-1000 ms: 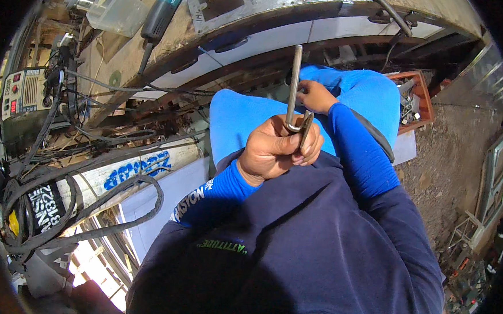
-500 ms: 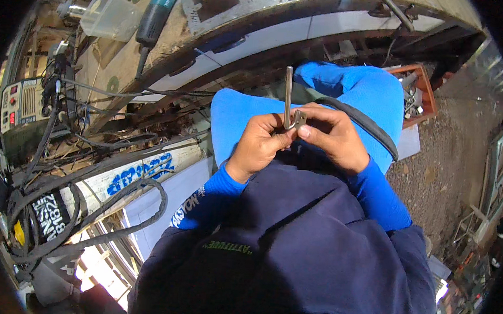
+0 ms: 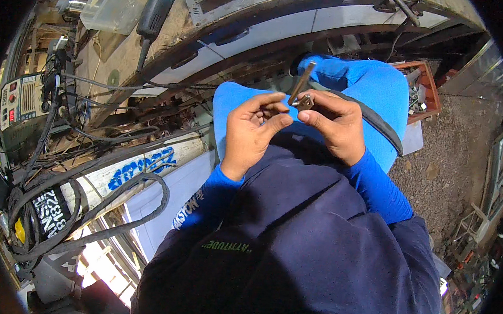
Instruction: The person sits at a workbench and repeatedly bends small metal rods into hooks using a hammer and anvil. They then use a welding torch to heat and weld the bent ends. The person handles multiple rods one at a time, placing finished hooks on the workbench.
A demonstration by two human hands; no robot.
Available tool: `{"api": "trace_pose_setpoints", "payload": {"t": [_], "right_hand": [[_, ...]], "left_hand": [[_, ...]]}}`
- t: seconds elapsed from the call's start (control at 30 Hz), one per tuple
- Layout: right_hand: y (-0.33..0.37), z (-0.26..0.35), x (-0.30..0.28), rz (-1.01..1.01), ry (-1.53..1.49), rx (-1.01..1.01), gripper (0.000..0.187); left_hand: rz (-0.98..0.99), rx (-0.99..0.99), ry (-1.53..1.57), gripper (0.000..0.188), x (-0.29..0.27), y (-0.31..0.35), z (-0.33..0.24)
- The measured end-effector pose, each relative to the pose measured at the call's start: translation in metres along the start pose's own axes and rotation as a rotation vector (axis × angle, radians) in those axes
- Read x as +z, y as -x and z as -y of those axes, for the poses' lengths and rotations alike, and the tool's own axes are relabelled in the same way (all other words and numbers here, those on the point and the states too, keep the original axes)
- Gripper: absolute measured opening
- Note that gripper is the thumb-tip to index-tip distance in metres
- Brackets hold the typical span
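Observation:
My right hand (image 3: 341,127) pinches a small metal piece (image 3: 306,102) between thumb and fingers, above my lap. A straight metal rod (image 3: 303,82) slants up from that piece, leaning slightly right at its top. How the rod joins the piece is too small to make out. Just left of them is my left hand (image 3: 249,133), apart from the rod, its fingers curved and its thumb spread away, holding nothing. Blue-clad legs (image 3: 376,92) lie beneath both hands, with a dark hose or cable (image 3: 375,119) across the right one.
On the wooden bench ahead are a teal power tool (image 3: 160,7) and a clear plastic container (image 3: 111,10). A boxy machine (image 3: 21,102) stands at the left amid tangled black cables (image 3: 162,197). An orange crate (image 3: 434,93) of metal bits sits at the right on gravelly ground (image 3: 447,152).
My left hand has let go of the rod and drawn back to the left with its fingers opening. The rod has tipped from upright to slanting, still with my right hand.

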State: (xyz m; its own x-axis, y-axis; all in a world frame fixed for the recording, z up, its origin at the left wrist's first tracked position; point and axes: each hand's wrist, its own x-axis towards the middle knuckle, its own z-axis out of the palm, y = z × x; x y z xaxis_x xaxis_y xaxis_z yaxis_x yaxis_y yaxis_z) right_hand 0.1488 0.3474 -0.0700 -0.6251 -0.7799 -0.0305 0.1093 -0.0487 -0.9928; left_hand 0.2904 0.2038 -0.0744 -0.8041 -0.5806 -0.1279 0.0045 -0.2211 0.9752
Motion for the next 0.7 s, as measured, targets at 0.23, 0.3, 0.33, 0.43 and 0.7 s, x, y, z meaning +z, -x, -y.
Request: {"api": "trace_pose_setpoints", "payload": {"t": [0.23, 0.3, 0.33, 0.43, 0.7], "right_hand": [[0.009, 0.001, 0.008, 0.010, 0.155, -0.128, 0.030], [0.008, -0.002, 0.010, -0.003, 0.138, -0.190, 0.028], [0.007, -0.004, 0.011, -0.015, 0.150, -0.241, 0.027], [0.005, -0.009, 0.011, -0.017, 0.188, -0.314, 0.026], [0.005, -0.012, 0.014, 0.026, 0.187, -0.319, 0.026]], "left_hand": [[0.022, 0.194, -0.149, 0.019, -0.006, -0.009, 0.004], [0.024, 0.213, -0.137, 0.018, -0.006, -0.010, 0.007], [0.024, 0.253, -0.166, 0.017, -0.006, -0.011, 0.009], [0.026, 0.298, -0.215, 0.014, -0.003, -0.010, 0.006], [0.062, 0.365, -0.285, 0.011, -0.011, -0.011, 0.004]]}}
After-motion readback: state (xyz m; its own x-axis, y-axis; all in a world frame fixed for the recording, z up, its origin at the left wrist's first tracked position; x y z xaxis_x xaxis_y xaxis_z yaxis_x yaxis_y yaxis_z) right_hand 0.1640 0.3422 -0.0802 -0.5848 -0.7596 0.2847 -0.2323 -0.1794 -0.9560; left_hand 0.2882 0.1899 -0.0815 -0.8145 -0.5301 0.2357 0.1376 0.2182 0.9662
